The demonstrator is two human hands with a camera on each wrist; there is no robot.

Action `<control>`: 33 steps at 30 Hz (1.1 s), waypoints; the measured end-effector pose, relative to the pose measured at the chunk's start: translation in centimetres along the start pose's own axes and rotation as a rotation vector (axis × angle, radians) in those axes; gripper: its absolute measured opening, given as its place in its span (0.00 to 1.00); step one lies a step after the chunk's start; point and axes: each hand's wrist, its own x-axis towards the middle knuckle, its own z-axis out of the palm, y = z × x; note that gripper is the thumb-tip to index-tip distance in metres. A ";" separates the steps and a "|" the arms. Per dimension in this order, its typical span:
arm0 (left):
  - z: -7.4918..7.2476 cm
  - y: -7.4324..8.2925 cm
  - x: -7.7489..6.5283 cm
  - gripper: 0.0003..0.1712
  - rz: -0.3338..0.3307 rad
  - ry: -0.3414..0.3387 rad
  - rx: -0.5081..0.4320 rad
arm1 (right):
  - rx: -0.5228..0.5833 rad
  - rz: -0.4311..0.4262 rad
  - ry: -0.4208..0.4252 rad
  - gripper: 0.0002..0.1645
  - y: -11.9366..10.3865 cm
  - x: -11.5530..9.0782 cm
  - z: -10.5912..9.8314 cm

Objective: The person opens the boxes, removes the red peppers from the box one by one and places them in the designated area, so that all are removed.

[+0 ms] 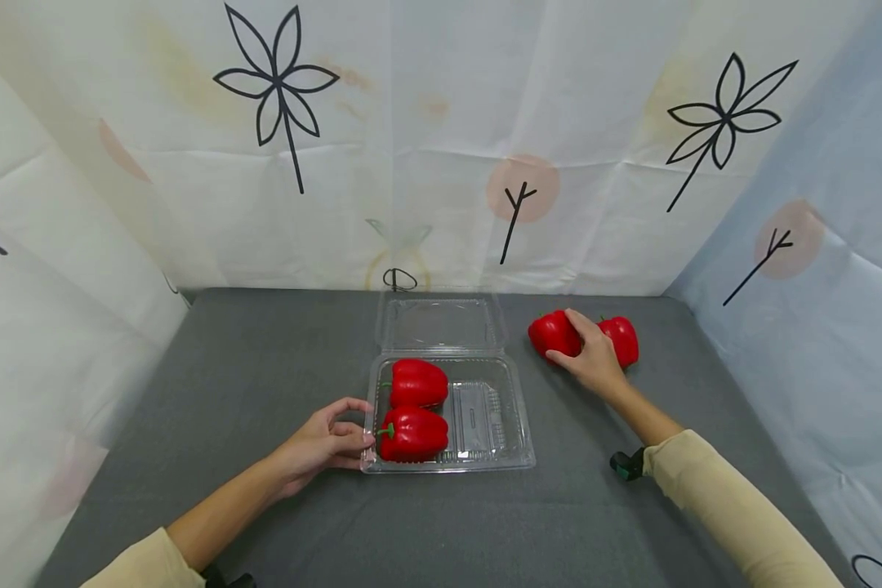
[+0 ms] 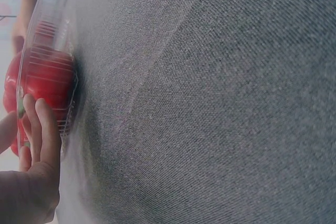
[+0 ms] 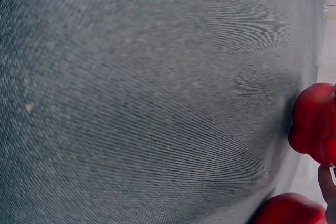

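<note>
Two red bell peppers (image 1: 413,434) lie side by side in the left half of a clear plastic clamshell container (image 1: 518,457), stems facing left. Its hinged lid (image 1: 441,322) is folded back. At the container's left edge my left hand (image 1: 319,445) holds the rim; in the left wrist view, fingers (image 2: 48,135) lie along the outer wall. To the right of the container, my right hand (image 1: 591,355) grips another red bell pepper (image 1: 553,333) between thumb and fingers. A further red bell pepper (image 1: 621,340) sits just behind that hand, partly hidden by it.
Grey cloth (image 1: 265,351) covers the table. A white patterned curtain (image 1: 441,163) hangs along the back and both sides. The lid's far edge lies near the back curtain.
</note>
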 end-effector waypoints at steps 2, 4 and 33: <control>0.0 0.0 0.0 0.32 -0.002 0.001 -0.002 | 0.002 0.017 -0.008 0.45 0.1 0.0 0.2; 0.0 0.0 0.0 0.33 -0.003 0.002 -0.005 | 0.007 0.027 -0.017 0.45 0.2 0.0 0.3; 0.1 0.0 0.0 0.32 0.006 0.005 -0.004 | 0.093 -0.085 -0.209 0.53 -5.7 1.5 -0.4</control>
